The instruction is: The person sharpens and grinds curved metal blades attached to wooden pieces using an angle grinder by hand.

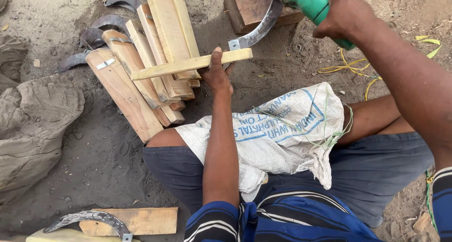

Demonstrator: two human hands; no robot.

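My left hand [217,73] grips the pale wooden handle [188,66] of a sickle. Its curved metal blade [258,31] rises up and to the right, resting against a wooden block [249,6]. My right hand [346,13] is closed around a green power tool [313,3], whose head meets the blade's upper end at the top edge of the view. A white woven sack [287,129] lies over my lap.
A stack of several finished wooden-handled sickles [141,68] lies on the dirt to the left, blades pointing away. Another sickle [94,219] rests on a plank at the bottom left. A large rough log [33,124] is at the far left. Yellow string [348,68] lies at the right.
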